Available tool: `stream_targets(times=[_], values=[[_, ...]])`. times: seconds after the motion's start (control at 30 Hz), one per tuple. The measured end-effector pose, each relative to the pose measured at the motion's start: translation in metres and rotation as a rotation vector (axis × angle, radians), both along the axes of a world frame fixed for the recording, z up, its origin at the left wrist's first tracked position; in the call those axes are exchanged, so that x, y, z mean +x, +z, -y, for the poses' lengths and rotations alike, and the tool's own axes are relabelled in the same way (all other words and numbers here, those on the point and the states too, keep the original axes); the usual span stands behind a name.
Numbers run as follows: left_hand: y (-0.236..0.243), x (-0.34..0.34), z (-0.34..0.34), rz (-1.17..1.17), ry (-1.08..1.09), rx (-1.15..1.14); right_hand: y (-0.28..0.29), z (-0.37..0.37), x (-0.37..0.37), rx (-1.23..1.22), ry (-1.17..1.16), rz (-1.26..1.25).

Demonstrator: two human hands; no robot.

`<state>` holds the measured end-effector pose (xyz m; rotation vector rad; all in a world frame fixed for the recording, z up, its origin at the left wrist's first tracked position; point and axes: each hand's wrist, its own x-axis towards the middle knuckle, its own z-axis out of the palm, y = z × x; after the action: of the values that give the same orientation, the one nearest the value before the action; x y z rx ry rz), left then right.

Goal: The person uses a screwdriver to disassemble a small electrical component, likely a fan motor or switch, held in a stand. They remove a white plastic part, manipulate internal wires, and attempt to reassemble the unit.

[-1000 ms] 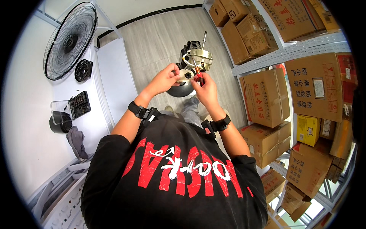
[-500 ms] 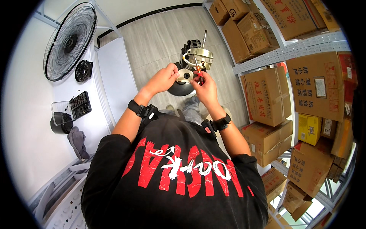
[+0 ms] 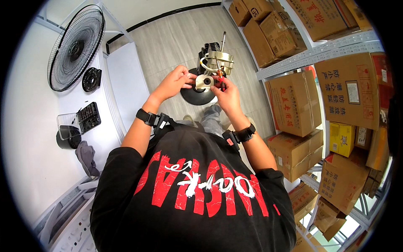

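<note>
My right hand (image 3: 226, 95) grips a red-handled screwdriver (image 3: 222, 85), with my thumb at the edge of a pale metal plate (image 3: 202, 82) with a dark round hole. My left hand (image 3: 174, 82) is just left of this plate, fingers curled together near its edge; whether they hold anything is hidden. Above both hands is a silver motor housing (image 3: 222, 61) with a long upright shaft and a pale looped cable. It sits on a black fan stand, whose round base (image 3: 195, 97) shows beneath the plate on the floor.
At left, a white bench (image 3: 69, 94) holds a wire fan grille (image 3: 75, 50), black round part (image 3: 91, 80), open bit case (image 3: 88, 115), dark cup-shaped part (image 3: 67, 143) and grey cloth (image 3: 87, 158). At right, metal shelving (image 3: 308, 54) holds several cardboard boxes (image 3: 291, 105).
My left hand has moved left and slightly up, its fingers shifting away from the plate's left side. My right hand stays on the screwdriver by the plate, nearly in place.
</note>
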<state>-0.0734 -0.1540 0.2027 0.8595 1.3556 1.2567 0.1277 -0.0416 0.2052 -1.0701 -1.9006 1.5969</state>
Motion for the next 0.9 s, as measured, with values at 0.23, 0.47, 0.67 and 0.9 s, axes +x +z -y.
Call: stream_targets(times=[0.23, 0.47, 0.67, 0.9], values=[[-0.013, 0.009, 0.0, 0.449, 0.059, -0.046, 0.01, 0.001, 0.003, 0.015, 0.026, 0.04], [-0.008, 0.012, 0.002, 0.354, 0.028, 0.011, 0.013, 0.001, 0.007, 0.131, 0.186, 0.015], [-0.004, 0.015, 0.003, 0.288, 0.007, 0.014, 0.026, 0.003, 0.002, 0.18, 0.155, 0.115], [-0.002, 0.014, 0.005, 0.252, -0.01, 0.014, 0.016, 0.0, 0.006, 0.108, 0.194, 0.04]])
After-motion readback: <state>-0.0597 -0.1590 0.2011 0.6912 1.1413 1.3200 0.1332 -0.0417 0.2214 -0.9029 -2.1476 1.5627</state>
